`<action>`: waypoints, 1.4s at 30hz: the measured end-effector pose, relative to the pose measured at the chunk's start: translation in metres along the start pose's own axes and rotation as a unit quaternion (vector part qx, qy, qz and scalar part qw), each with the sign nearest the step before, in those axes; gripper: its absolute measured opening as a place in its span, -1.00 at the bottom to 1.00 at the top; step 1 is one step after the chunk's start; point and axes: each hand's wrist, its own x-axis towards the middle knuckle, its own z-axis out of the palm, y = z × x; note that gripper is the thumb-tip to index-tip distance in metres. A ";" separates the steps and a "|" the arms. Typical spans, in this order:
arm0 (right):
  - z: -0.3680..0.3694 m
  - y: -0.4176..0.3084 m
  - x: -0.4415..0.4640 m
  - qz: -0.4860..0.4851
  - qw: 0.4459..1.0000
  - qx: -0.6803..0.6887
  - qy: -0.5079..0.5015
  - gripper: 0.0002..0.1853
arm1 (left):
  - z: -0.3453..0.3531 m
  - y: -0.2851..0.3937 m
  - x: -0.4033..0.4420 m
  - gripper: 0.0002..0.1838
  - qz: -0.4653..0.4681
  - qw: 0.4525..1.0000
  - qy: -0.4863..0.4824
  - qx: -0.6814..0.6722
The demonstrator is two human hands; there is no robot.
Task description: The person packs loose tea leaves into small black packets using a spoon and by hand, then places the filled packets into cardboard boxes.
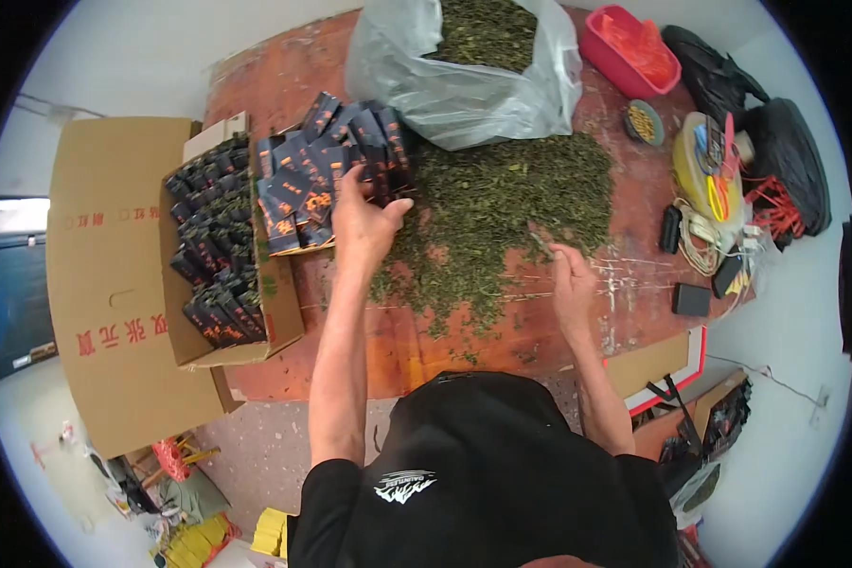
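My left hand (362, 225) reaches over the near edge of a pile of small black packets with orange print (298, 175). Its thumb stands apart from the fingers, and the fingertips touch or hover at the packets; I cannot tell which. My right hand (574, 282) is at the lower right edge of a spread of dried green leaves (511, 204). Thumb and fingers are pinched together there, with a small thin thing at their tips that is too small to name. The packet pile sits in a shallow cardboard tray, left of the leaves.
Left stands an open cardboard box (284, 317) with rows of filled black packets (220, 241). A clear plastic bag (483, 109) of leaves is at the back. On the right are a pink basin (625, 80), a small bowl (644, 123), black bags and cables on the red wooden table (407, 355).
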 end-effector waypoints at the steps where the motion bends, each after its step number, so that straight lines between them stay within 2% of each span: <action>1: 0.000 -0.003 0.000 0.009 1.000 -0.001 -0.002 -0.76 | -0.001 -0.001 -0.001 -0.04 0.012 1.000 -0.005 0.012; 3: 0.001 -0.012 -0.001 -0.010 1.000 -0.014 0.003 -0.77 | -0.006 0.000 0.000 -0.04 0.036 0.999 -0.007 0.040; 6: 0.000 -0.009 -0.002 -0.006 1.000 -0.010 0.007 -0.78 | -0.009 0.013 -0.010 -0.21 0.046 0.998 0.032 0.001; 10: -0.006 -0.016 -0.004 0.028 1.000 0.004 -0.008 -0.77 | -0.009 0.028 -0.035 -0.24 0.109 0.993 0.037 -0.026; 14: -0.003 -0.019 -0.003 0.022 0.999 0.033 0.003 -0.79 | 0.005 0.040 -0.068 -0.26 0.159 0.986 -0.019 -0.055; 17: -0.006 -0.022 -0.004 0.015 0.999 0.047 0.000 -0.79 | 0.023 0.037 -0.086 -0.26 0.137 0.987 -0.075 -0.038; 23: -0.012 -0.037 -0.007 0.022 0.998 0.059 -0.014 -0.78 | 0.059 -0.002 -0.092 -0.27 0.145 0.984 -0.108 0.008; 30: -0.017 -0.072 -0.012 0.040 0.994 0.103 -0.019 -0.78 | 0.062 -0.007 -0.088 -0.26 0.103 0.985 -0.137 0.032; 33: -0.021 -0.079 -0.013 0.019 0.996 0.080 -0.033 -0.79 | 0.061 -0.004 -0.087 -0.25 0.098 0.985 -0.134 0.054; 36: -0.020 -0.086 -0.013 -0.050 0.998 -0.014 -0.025 -0.80 | 0.063 -0.007 -0.085 -0.25 0.080 0.984 -0.151 0.050; 39: -0.021 -0.098 -0.014 -0.056 0.996 -0.053 -0.047 -0.82 | 0.064 -0.006 -0.085 -0.24 0.086 0.984 -0.148 0.057; 42: -0.017 -0.109 -0.013 -0.113 0.986 -0.111 -0.044 -0.83 | 0.065 -0.006 -0.085 -0.24 0.091 0.982 -0.151 0.065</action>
